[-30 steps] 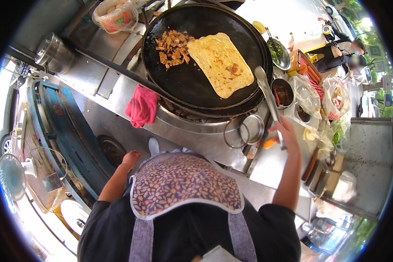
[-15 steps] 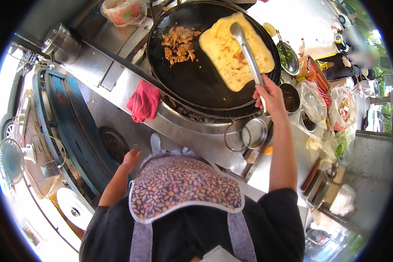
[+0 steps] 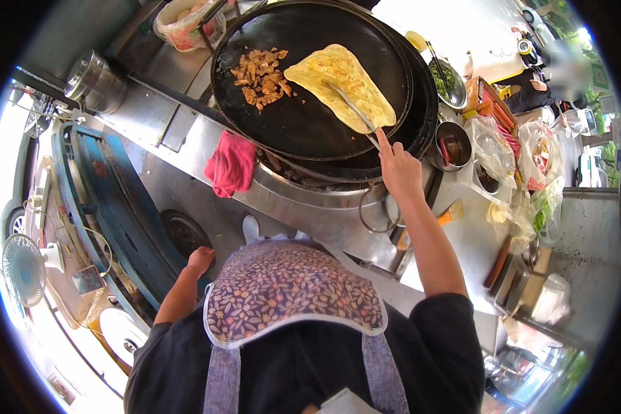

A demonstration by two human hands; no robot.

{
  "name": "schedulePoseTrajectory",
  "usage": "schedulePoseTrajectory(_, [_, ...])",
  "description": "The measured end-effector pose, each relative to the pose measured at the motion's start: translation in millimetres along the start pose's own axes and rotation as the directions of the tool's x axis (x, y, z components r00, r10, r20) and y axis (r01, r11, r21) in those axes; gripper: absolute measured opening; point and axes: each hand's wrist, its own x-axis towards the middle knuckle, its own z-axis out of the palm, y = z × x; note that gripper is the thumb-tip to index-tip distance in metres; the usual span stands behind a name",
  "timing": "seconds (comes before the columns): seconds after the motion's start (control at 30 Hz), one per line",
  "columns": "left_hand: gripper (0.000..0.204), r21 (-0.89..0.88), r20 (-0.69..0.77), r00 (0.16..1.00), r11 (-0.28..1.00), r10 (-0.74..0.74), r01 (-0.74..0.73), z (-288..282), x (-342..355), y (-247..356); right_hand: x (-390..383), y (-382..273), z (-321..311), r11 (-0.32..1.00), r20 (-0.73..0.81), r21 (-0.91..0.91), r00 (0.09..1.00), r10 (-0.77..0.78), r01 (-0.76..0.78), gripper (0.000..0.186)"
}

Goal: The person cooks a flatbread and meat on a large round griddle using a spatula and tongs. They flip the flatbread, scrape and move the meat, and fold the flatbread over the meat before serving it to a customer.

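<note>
My right hand (image 3: 400, 169) grips metal tongs (image 3: 352, 107) by the handle end, index finger stretched along it. The tips lie on a golden flatbread (image 3: 334, 79), which rests on the right part of a round black griddle (image 3: 303, 138). To its left on the same griddle sits a small heap of browned meat pieces (image 3: 261, 77). My left hand (image 3: 201, 259) hangs low at my left side, away from the stove, fingers curled with nothing seen in them.
A red cloth (image 3: 230, 164) drapes over the counter's front edge. Right of the griddle stand a metal pot (image 3: 453, 146), a bowl of chopped greens (image 3: 448, 84) and plastic bags (image 3: 539, 155). A blue cart (image 3: 117, 207) is at left. Another person (image 3: 538, 93) is at far right.
The griddle has shifted left, baring more of the black rim beneath it at right. The flatbread has turned and sits further left. The tongs have moved down and left across it.
</note>
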Motion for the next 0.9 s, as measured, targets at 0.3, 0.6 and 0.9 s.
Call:
schedulePoseTrajectory(0.3, [0.028,-0.166,-0.012,0.989,0.975,0.15,-0.15,0.3,43.7,-12.6,-5.6,15.8,-59.8,0.945,-0.068,0.155,0.951,0.302,-0.289,0.056])
schedulePoseTrajectory(0.6, [0.029,-0.202,0.081,0.985,0.97,0.153,-0.135,-12.0,73.1,-22.9,-19.6,7.4,-45.9,0.786,-0.08,0.241,0.796,0.601,-0.569,0.054])
schedulePoseTrajectory(0.9, [0.026,-0.292,0.056,0.989,0.95,0.137,-0.116,-36.9,83.2,-34.6,4.9,-7.2,11.9,0.261,0.527,0.404,0.456,0.717,-0.877,0.029])
